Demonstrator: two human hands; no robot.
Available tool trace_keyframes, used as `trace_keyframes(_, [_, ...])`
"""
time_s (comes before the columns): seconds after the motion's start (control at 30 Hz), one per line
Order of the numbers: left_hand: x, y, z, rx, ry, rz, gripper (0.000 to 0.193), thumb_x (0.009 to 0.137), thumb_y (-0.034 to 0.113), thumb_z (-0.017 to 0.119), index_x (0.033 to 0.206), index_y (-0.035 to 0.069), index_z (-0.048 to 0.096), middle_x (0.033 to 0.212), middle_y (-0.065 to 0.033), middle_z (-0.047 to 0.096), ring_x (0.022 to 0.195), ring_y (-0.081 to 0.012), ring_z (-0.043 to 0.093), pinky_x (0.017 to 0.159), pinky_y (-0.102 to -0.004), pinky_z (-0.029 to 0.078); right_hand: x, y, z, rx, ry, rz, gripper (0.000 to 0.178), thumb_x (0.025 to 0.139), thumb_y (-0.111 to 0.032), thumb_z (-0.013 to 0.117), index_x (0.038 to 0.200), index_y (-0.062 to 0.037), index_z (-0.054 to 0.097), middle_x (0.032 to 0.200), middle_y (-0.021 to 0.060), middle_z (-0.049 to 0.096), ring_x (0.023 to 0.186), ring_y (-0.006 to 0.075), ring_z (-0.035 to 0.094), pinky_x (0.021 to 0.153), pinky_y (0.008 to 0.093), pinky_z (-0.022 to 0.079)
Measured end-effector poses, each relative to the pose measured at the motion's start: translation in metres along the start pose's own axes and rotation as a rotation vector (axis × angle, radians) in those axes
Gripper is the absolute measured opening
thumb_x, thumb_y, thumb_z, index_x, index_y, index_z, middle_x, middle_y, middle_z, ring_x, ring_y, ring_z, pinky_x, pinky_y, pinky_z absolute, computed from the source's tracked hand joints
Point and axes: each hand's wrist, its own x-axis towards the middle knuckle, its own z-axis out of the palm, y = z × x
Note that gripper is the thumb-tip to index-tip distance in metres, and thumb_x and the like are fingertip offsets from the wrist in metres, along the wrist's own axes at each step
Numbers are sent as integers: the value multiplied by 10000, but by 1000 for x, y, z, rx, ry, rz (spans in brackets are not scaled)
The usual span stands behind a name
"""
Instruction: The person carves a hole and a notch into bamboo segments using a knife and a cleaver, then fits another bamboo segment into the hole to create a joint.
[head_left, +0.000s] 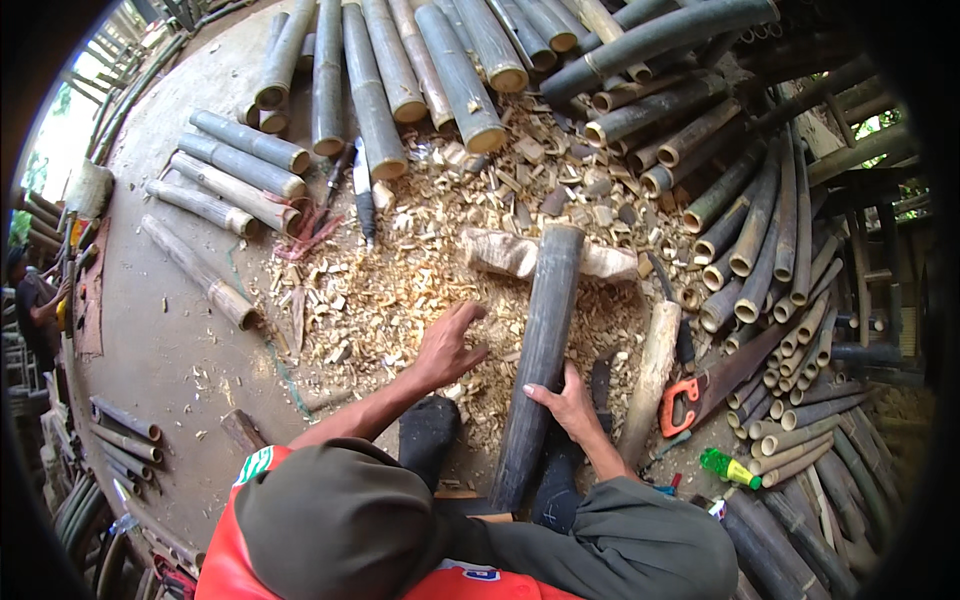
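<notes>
A thick dark bamboo pole (540,350) slants away from between my feet, its far end lying across a pale, rough-hewn log (495,252). My right hand (568,402) grips the pole's right side, thumb on top, and its fingers are partly hidden. To the left of the pole, my left hand (450,343) hovers apart from it over wood chips (390,310), fingers spread and holding nothing. Right of my right hand are a peeled pale log (652,375) and a handsaw with an orange handle (682,405).
Cut bamboo poles (370,100) are fanned out at the far side, with more stacked at right (765,215). A blade with a dark wrapped handle (364,205) lies among the chips. A green bottle (728,467) lies at near right. Another person (38,310) is at far left.
</notes>
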Motion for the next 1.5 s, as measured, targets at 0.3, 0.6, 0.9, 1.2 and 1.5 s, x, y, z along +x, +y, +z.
trace_keyframes(0.3, [154,-8,-29,517,-247,171,1027,721,506,958,1513,76,465,1438,-144,579,1379,-328,518,1203,-510,381,-5,-9,5,-59,8,-16,957,759,-505,902,1399,80,497,1214,203,680,1114,290,685,989,414,547])
trace_keyframes(0.6, [163,-27,-37,500,-153,233,964,694,394,966,1475,71,502,1409,-142,603,1343,-336,545,1176,-485,401,-5,-26,14,-85,-15,4,988,785,-549,871,1415,94,464,1250,270,668,1150,359,691,1026,464,538])
trace_keyframes(0.9, [52,24,4,-142,106,-183,917,858,491,845,1474,-50,433,1403,-251,530,1277,-363,563,1061,-508,529,-32,-16,-21,-210,272,-78,889,905,-492,797,1530,32,443,1302,221,622,1179,299,635,1012,436,526])
trace_keyframes(1.2, [13,47,91,-943,-237,-691,834,697,285,984,1342,-34,564,1144,-151,702,1011,-258,708,909,-420,604,-60,39,-99,-897,826,254,678,923,-245,758,1474,24,468,1360,289,557,1258,509,557,1003,590,498])
trace_keyframes(1.5, [6,32,63,-910,-348,-758,950,722,368,992,1419,-75,522,1329,-219,675,1230,-297,663,1059,-477,550,-60,75,-133,-794,710,17,408,856,-134,799,1219,-5,668,1153,283,689,1093,495,651,911,574,519])
